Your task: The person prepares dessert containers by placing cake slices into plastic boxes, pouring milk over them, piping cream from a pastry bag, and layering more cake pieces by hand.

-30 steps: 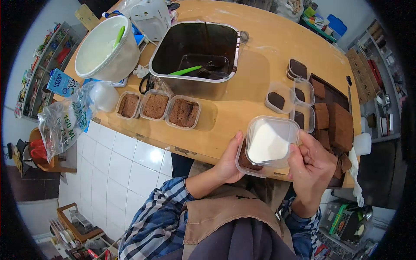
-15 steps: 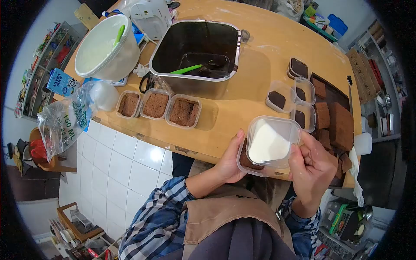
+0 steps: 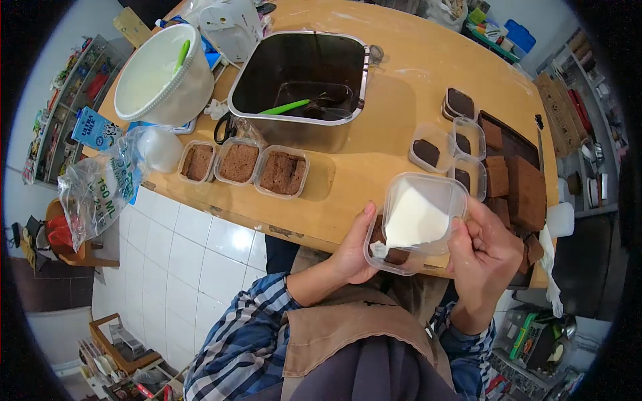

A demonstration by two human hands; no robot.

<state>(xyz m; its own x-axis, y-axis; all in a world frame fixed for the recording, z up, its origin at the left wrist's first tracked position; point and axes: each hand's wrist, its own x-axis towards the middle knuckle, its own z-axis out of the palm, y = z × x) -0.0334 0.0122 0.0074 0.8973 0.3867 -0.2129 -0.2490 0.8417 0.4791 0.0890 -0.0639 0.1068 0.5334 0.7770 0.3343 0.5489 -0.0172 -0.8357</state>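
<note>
My left hand (image 3: 352, 252) is closed around the side of a clear plastic cup (image 3: 404, 269) with brown cake in it. Tilted over that cup is a second clear plastic container (image 3: 455, 190), gripped at its right side by my right hand (image 3: 487, 257). White cream (image 3: 418, 217) fills the tilted container's lower corner and spills over its edge. A small white patch (image 3: 379, 250) lies on the cake below. The upper container hides part of the cup.
Three cups of cake (image 3: 239, 162) stand at the table's front left. Behind them are a deep pan of dark chocolate (image 3: 364, 80) and a white bowl (image 3: 194, 73). Several chocolate-topped cups (image 3: 424, 154) and a tray (image 3: 518, 144) of cake pieces sit at right.
The container in my right hand has tipped further left and down. Cream has run to its lower corner and now drops onto the cake. My left hand stays nearly still.
</note>
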